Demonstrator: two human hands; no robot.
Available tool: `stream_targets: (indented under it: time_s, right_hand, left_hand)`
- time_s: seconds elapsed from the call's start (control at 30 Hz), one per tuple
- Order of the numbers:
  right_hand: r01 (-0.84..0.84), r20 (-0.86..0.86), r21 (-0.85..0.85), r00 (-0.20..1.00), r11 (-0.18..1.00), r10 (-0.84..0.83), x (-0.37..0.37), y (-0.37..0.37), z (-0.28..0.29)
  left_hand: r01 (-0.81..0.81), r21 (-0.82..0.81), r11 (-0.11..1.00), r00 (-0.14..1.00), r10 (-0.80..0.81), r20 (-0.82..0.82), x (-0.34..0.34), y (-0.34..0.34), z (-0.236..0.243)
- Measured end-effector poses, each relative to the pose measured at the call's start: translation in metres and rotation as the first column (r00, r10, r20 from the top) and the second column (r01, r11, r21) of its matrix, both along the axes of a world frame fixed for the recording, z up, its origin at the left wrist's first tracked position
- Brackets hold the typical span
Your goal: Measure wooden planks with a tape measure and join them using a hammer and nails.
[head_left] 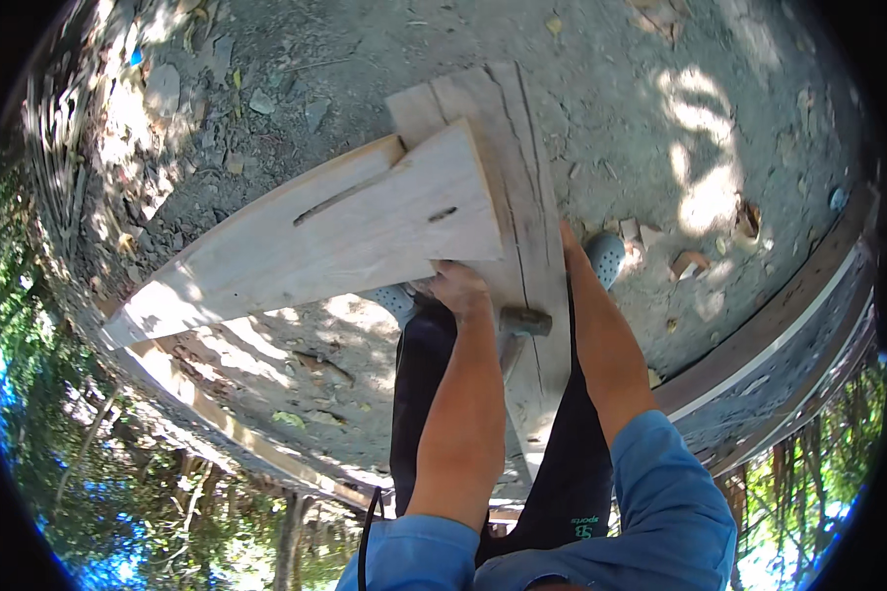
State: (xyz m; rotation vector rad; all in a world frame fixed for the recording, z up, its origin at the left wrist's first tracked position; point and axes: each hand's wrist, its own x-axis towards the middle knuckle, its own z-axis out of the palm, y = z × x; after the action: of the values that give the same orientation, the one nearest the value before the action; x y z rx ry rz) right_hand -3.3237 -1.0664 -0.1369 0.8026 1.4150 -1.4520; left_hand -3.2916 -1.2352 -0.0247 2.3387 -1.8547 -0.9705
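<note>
A long pale wooden board [315, 236], broad at its right end and tapering to the lower left, lies across a weathered wooden bench [537, 217]. It has a slot and a short dark slit through it. My left hand [458, 288] grips the board's near edge, close to its broad end; the fingers are partly hidden beneath. My right hand [568, 239] is against the right side of the bench, seen edge-on, with its fingers hidden. Between my forearms, a hammer [526, 320] rests on the bench, its head toward the board.
Dirt ground [641, 118] with stones, leaves and sun patches surrounds the bench. My clog-clad feet [604, 258] stand on either side of it. A long dark beam [759, 345] runs along the right. Sticks [54, 158] are piled at the far left.
</note>
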Motion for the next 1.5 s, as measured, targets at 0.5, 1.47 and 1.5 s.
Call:
stream_targets:
  time_s: [0.5,1.47,1.5]
  right_hand:
    - [-0.004,0.036,0.123,0.999,0.992,0.000,0.015,0.012,0.020]
    - [0.028,0.017,0.079,0.999,0.996,-0.030,0.008,-0.004,0.018]
    - [0.033,0.014,0.079,0.999,0.996,-0.034,0.008,-0.004,0.018]
  left_hand:
    - [0.153,0.109,0.982,0.980,-0.165,0.111,-0.005,-0.010,0.017]
    - [0.111,0.174,0.978,0.988,-0.127,0.085,-0.003,-0.022,0.018]
    - [0.076,0.193,0.978,0.994,-0.091,0.067,-0.003,-0.022,0.018]
